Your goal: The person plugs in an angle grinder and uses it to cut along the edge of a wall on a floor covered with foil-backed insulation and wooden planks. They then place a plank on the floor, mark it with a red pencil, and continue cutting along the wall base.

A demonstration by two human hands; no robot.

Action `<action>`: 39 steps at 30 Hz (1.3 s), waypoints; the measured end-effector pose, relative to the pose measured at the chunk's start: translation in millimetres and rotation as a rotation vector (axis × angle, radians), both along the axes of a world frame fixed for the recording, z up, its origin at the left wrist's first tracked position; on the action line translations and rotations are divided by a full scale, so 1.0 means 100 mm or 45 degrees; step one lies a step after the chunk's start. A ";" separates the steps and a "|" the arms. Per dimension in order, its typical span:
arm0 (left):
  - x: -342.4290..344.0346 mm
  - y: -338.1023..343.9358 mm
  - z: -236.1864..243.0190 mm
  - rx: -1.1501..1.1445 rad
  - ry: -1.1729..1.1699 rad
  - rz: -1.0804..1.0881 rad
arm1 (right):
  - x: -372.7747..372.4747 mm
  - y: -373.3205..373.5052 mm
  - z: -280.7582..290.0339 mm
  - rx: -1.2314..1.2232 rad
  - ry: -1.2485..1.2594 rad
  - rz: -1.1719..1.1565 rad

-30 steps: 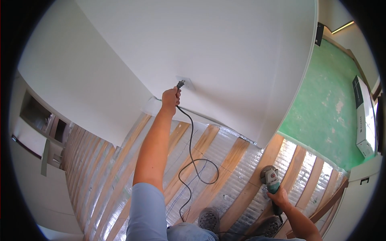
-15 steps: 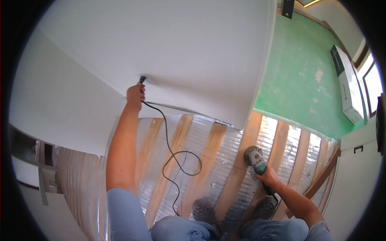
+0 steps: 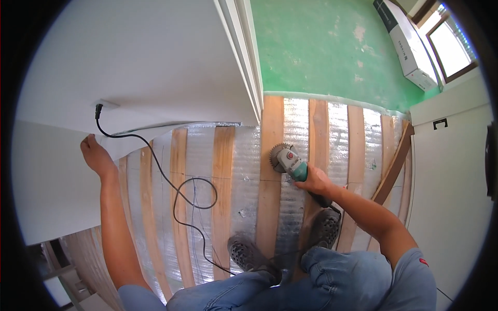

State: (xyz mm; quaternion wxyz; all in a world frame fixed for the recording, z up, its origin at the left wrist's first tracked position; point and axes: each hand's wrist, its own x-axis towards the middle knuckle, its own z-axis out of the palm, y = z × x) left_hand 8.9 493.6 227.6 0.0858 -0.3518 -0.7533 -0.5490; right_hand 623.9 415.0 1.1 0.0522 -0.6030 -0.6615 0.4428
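Observation:
My right hand (image 3: 314, 181) grips the teal and grey body of an angle grinder (image 3: 292, 161). Its toothed round blade (image 3: 276, 158) hangs over the wooden battens, and whether it touches them I cannot tell. At the left, a black plug (image 3: 98, 110) sits in a white wall socket (image 3: 110, 104). My left hand (image 3: 97, 156) is below the plug, apart from it, with fingers curled together and nothing seen in them. From the plug a black cord (image 3: 167, 179) drops to the floor, makes a loop and runs toward my feet.
Wooden battens (image 3: 224, 160) lie in rows over silvery foil (image 3: 246, 186). My shoes (image 3: 248, 252) stand among them. Beyond is a green floor (image 3: 316, 49) with a long white box (image 3: 407, 49). A brown board (image 3: 392, 166) slants beside the white panel (image 3: 451, 181) at right.
My left hand has let go of the plug, which stays in the socket, and has drawn back below it. My right hand still holds the grinder. The view has shifted to the right.

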 end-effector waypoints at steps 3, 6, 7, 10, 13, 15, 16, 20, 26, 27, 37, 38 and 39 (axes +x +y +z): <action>0.83 -0.55 -0.49 -0.548 -0.111 -0.695 | -0.11 0.07 0.11 -0.053 0.002 0.015; 2.04 -0.91 -0.65 -1.531 -0.335 -1.400 | -0.34 0.08 0.39 -0.135 -0.012 -0.031; 2.19 -1.05 -0.92 -1.720 -0.176 -1.622 | -0.49 0.10 0.43 -0.135 0.035 -0.068; 2.95 -1.18 -1.44 -1.754 -0.679 -1.556 | -0.70 0.14 0.22 -0.102 0.080 -0.116; 3.30 -1.09 -2.02 -1.531 -0.845 -1.409 | -0.87 0.19 0.08 -0.147 0.169 -0.155; 3.46 -1.03 -2.19 -1.097 -1.758 -1.055 | -0.95 0.14 0.20 -0.213 0.313 -0.157; 3.55 -1.06 -2.36 -1.092 -1.761 -1.050 | -0.96 0.14 0.21 -0.244 0.315 -0.133; 3.90 -1.15 -2.64 -0.492 -2.059 -0.737 | -0.80 -0.17 -0.14 -0.062 0.569 -0.280; 3.84 -1.27 -2.76 -0.184 -2.282 -1.131 | -0.66 -0.52 0.01 -0.565 0.699 -0.302; 3.86 -1.29 -2.76 -0.172 -2.287 -1.121 | -0.68 -0.52 0.05 -0.579 0.684 -0.334; 4.01 -1.28 -2.86 0.184 -2.504 -1.166 | -0.76 -0.50 0.09 -0.567 0.561 -0.384; 4.01 -1.27 -2.87 0.202 -2.493 -1.183 | -0.77 -0.50 0.08 -0.559 0.568 -0.398; 4.01 -1.28 -2.87 0.207 -2.493 -1.172 | -0.78 -0.51 0.06 -0.551 0.578 -0.410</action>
